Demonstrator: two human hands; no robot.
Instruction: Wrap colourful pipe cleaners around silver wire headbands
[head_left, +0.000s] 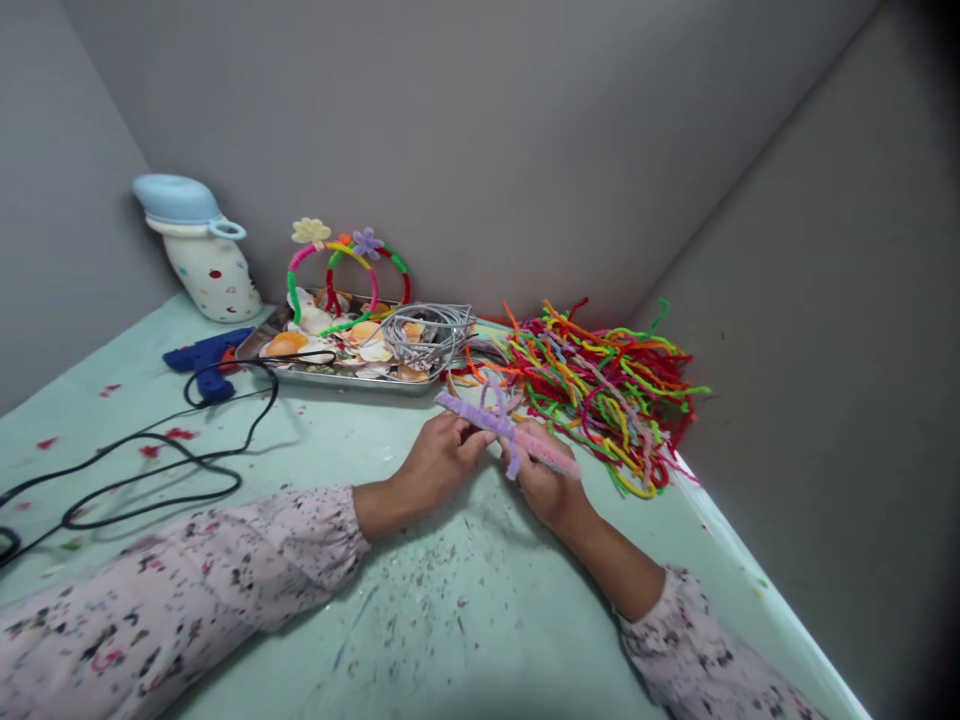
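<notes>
Between my hands is a straight band wrapped in fuzzy pipe cleaner (480, 415), purple on its left part and pink on its right. A loose purple pipe cleaner end (514, 462) hangs below it, and a purple loop rises above. My left hand (439, 460) is closed on the purple part, thumb and fingers pinched. My right hand (551, 480) grips the pink part close to where the two colours meet. Beyond my hands lies a big heap of coloured pipe cleaners (600, 385). My fingertips are partly hidden by the band.
A metal tray (345, 380) holds shells, two flower-topped pipe cleaner headbands (373, 285) and a coil of grey wire (427, 335). To its left are a blue glue gun (206, 355) with a looping black cord (202, 460) and a white bottle (214, 275) with a blue lid. Grey walls enclose the table (420, 640).
</notes>
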